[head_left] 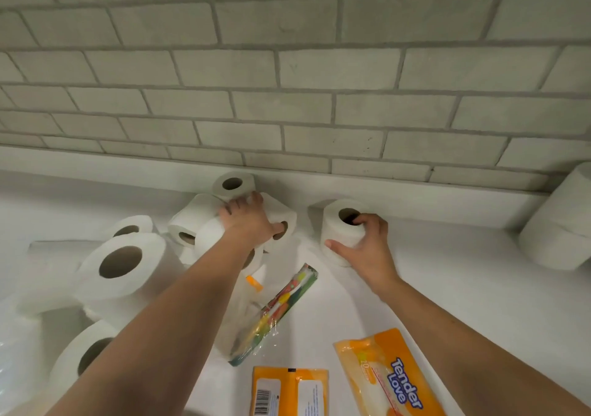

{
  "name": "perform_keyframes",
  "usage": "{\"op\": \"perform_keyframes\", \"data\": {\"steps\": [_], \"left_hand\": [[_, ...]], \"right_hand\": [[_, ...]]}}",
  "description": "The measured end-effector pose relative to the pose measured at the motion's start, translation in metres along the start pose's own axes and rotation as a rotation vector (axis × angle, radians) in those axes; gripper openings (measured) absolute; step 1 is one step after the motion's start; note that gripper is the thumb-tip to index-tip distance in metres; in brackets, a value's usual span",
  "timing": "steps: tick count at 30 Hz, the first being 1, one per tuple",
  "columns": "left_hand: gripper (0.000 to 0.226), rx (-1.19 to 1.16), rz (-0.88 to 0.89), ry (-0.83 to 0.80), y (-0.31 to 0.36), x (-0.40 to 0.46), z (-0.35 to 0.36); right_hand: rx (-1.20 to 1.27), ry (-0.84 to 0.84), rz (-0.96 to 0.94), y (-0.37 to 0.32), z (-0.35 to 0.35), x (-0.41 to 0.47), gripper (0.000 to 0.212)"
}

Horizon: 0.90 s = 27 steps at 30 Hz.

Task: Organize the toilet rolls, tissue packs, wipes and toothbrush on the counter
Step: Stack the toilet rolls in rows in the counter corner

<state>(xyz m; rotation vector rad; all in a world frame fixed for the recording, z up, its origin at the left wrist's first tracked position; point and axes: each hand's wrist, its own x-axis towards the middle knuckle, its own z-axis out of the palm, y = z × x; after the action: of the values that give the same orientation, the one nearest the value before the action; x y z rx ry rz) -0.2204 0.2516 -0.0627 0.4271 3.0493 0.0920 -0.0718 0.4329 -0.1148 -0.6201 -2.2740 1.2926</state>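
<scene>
Right hand (367, 243) wraps an upright toilet roll (343, 230) by the wall, forefinger hooked in its core; left hand (248, 223) spreads over a pile of rolls (204, 223), thumb in one core. Toothbrush pack (278, 313) lies below, between the wrists, on the desk (447, 287)

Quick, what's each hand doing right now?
Left hand: closed on a roll in the pile, thumb in its core.
Right hand: holding the upright roll near the wall.
</scene>
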Motion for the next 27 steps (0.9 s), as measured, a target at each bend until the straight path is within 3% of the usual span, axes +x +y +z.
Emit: {"op": "perform_keyframes", "data": {"steps": [3, 6, 10, 16, 20, 24, 27], "left_hand": [[0.091, -0.025, 0.037, 0.032, 0.007, -0.003, -0.002], [0.091, -0.223, 0.109, 0.05, 0.026, -0.011, -0.002], [0.099, -0.336, 0.309, 0.081, 0.061, -0.027, 0.009], [0.108, -0.368, 0.538, 0.208, 0.114, -0.046, 0.028], [0.107, -0.382, 0.645, 0.233, 0.151, -0.061, 0.044], [0.108, -0.357, 0.727, 0.374, 0.185, -0.073, 0.061], [0.112, -0.341, 0.725, 0.359, 0.203, -0.079, 0.071]], "right_hand": [[-0.009, 0.078, 0.003, 0.005, -0.002, 0.0, 0.059], [-0.001, 0.131, 0.012, 0.01, -0.01, -0.003, 0.06], [0.021, 0.215, 0.029, 0.018, -0.034, -0.007, 0.071], [0.087, 0.37, 0.045, 0.032, -0.081, -0.009, 0.098], [0.032, 0.429, 0.094, 0.05, -0.116, -0.013, 0.099], [0.081, 0.48, 0.162, 0.071, -0.146, -0.015, 0.105], [0.114, 0.483, 0.211, 0.085, -0.162, -0.014, 0.107]]}}
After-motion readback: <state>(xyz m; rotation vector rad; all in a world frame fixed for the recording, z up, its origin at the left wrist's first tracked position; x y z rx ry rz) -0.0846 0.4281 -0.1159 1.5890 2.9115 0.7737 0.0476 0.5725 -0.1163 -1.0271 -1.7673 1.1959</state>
